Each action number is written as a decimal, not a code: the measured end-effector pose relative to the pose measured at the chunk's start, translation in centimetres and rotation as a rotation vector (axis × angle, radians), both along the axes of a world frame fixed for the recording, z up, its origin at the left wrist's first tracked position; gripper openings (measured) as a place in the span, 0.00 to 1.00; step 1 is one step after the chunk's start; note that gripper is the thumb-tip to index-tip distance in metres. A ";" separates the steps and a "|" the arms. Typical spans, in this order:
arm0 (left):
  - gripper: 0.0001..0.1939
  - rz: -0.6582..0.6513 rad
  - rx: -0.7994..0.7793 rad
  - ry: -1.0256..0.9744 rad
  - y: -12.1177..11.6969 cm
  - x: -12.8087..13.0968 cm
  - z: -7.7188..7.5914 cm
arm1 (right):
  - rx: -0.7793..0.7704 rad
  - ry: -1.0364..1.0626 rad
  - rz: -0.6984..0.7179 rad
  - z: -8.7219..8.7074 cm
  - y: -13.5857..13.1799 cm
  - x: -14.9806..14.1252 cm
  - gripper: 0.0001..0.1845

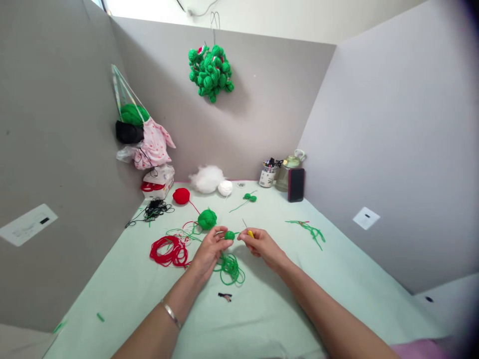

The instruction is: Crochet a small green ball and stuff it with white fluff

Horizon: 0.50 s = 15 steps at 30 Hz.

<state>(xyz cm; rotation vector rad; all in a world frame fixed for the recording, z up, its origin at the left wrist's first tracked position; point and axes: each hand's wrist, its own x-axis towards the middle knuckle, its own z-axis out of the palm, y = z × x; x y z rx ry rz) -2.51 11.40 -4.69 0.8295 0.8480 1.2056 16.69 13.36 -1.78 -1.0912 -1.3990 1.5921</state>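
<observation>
Between the thumb and fingers of my left hand (pixel 212 248) is a small green crocheted ball (pixel 229 235). My right hand (pixel 263 245) is closed around a crochet hook (pixel 250 233) with a yellow handle, its thin metal shaft pointing up and left. A short green strand runs from the little ball toward my right fingertips. Loose loops of green yarn (pixel 232 269) lie on the table below my hands. Just beyond my left hand sits a ball of green yarn (pixel 207 219).
Left are coiled red yarn (pixel 169 251), a red yarn ball (pixel 181 196) and tangled black yarn (pixel 155 209). White stuffing (pixel 207 179), a pen cup (pixel 267 176) and a phone (pixel 296 185) stand at the back. Green scraps (pixel 312 230) lie right; a small black clip (pixel 225 296) lies in front.
</observation>
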 end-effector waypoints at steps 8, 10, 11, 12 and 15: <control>0.19 -0.033 0.073 0.168 0.2 1.5 -1.5 | -0.027 0.038 0.063 0.1 -0.7 -0.5 0.25; 0.19 -0.019 0.068 0.175 0.3 1.6 -1.7 | -0.037 0.042 0.043 -0.2 -0.3 -0.3 0.24; 0.19 -0.005 0.062 0.173 0.3 1.5 -1.7 | -0.041 0.047 0.025 -0.4 -0.1 -0.1 0.24; 0.19 0.011 0.053 0.166 0.3 1.4 -1.7 | -0.044 0.052 0.002 -0.5 0.3 0.0 0.24; 0.19 0.046 0.019 0.121 0.4 0.9 -1.4 | -0.036 0.071 -0.093 -0.9 1.9 0.7 0.24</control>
